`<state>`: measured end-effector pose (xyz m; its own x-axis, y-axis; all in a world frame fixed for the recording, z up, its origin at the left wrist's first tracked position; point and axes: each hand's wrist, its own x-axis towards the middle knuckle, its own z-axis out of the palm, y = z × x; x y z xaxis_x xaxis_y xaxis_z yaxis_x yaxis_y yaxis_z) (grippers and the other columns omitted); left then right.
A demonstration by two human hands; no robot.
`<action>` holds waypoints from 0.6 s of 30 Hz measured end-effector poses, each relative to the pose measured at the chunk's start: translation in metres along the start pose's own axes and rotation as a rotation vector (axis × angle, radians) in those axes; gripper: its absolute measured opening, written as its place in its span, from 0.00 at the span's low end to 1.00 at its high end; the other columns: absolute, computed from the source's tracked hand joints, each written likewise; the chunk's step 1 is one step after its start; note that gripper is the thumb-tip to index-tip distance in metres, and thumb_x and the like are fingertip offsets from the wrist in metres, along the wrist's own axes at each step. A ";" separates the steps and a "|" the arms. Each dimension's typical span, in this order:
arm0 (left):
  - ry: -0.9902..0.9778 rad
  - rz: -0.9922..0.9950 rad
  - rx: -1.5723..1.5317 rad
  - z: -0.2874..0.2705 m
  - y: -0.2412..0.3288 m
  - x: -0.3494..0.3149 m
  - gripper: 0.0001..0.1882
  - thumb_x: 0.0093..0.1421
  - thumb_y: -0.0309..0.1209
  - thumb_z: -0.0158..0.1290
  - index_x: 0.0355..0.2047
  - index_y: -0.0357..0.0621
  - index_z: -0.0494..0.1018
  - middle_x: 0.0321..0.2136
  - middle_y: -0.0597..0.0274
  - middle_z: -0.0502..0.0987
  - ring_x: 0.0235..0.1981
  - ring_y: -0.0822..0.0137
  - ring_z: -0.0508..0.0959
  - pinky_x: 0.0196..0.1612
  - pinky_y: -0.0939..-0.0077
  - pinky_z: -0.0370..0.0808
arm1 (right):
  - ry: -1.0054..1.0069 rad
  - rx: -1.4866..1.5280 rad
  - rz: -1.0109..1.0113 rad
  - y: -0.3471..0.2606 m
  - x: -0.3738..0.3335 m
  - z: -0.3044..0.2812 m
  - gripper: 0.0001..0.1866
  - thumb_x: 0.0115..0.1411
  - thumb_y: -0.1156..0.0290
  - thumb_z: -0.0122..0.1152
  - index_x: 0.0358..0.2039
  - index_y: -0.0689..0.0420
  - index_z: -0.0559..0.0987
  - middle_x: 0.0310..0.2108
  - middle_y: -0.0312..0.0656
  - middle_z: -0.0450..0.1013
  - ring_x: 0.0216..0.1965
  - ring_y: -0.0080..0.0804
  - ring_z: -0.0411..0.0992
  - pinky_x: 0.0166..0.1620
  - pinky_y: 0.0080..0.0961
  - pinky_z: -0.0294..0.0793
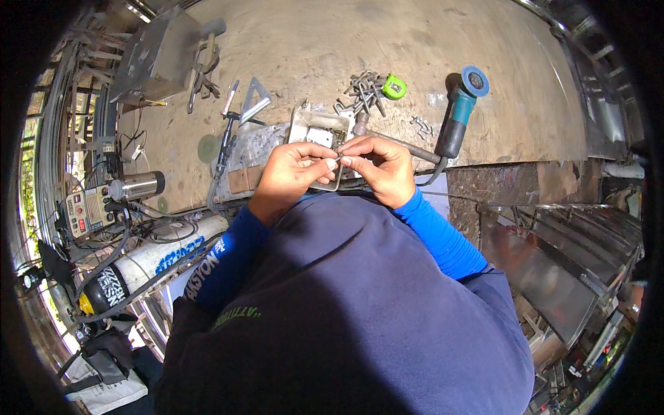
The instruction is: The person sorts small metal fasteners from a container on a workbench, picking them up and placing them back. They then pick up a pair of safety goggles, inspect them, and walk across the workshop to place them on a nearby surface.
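My left hand (pixel 294 171) and my right hand (pixel 382 168) meet fingertip to fingertip in front of my body. Both are closed in a pinch around something small and dark, too small to name. Just below them sits a pale open container (pixel 301 124), its near part covered by my hands. Small metal pieces (pixel 338 134) and a white block (pixel 319 135) lie inside it. A hammer (pixel 398 140) rests beside the container, its handle stretching right past my right hand.
Beyond the container lie a pile of metal rods (pixel 365 93) and a green tape measure (pixel 394 87). An angle grinder (pixel 459 117) stands at the right, its cord running toward me. On the left are a welding torch (pixel 225 142), a triangle square (pixel 255 104) and a steel tumbler (pixel 138 185).
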<state>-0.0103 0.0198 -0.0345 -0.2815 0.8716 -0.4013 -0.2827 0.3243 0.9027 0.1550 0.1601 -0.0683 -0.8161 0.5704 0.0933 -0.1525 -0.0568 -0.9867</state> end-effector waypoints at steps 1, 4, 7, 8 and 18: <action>-0.010 -0.010 0.019 0.000 0.000 0.001 0.10 0.66 0.23 0.57 0.46 0.32 0.78 0.39 0.55 0.83 0.37 0.71 0.82 0.40 0.78 0.81 | 0.008 0.027 0.016 -0.001 -0.001 0.000 0.05 0.59 0.79 0.70 0.36 0.64 0.84 0.38 0.45 0.82 0.42 0.29 0.79 0.49 0.28 0.78; -0.022 -0.024 -0.024 0.003 0.001 0.003 0.11 0.67 0.23 0.56 0.48 0.32 0.78 0.38 0.56 0.83 0.35 0.72 0.82 0.39 0.79 0.80 | 0.051 0.114 0.074 -0.004 -0.003 0.000 0.04 0.60 0.79 0.69 0.36 0.64 0.84 0.38 0.44 0.82 0.42 0.29 0.79 0.48 0.28 0.78; -0.027 -0.023 -0.022 0.006 0.004 0.004 0.10 0.68 0.24 0.55 0.48 0.31 0.77 0.35 0.58 0.82 0.33 0.73 0.81 0.37 0.79 0.79 | 0.072 0.074 0.077 -0.008 -0.003 -0.002 0.05 0.59 0.79 0.69 0.37 0.63 0.85 0.38 0.44 0.82 0.41 0.30 0.79 0.47 0.29 0.78; -0.032 -0.029 -0.028 0.007 0.005 0.004 0.10 0.68 0.25 0.55 0.47 0.31 0.77 0.34 0.58 0.82 0.32 0.73 0.81 0.36 0.79 0.79 | 0.035 -0.040 0.022 -0.009 -0.001 -0.005 0.06 0.59 0.79 0.69 0.38 0.62 0.86 0.37 0.45 0.82 0.41 0.31 0.79 0.47 0.29 0.78; -0.116 -0.174 -0.082 0.001 0.007 0.001 0.11 0.69 0.29 0.54 0.45 0.32 0.77 0.32 0.61 0.81 0.27 0.76 0.77 0.32 0.82 0.76 | -0.195 -0.369 -0.211 -0.016 0.013 -0.021 0.07 0.57 0.77 0.70 0.38 0.59 0.86 0.34 0.44 0.83 0.37 0.38 0.81 0.43 0.31 0.79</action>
<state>-0.0118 0.0231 -0.0285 -0.1158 0.8434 -0.5247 -0.3928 0.4463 0.8041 0.1584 0.1853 -0.0544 -0.8835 0.3711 0.2857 -0.1472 0.3591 -0.9216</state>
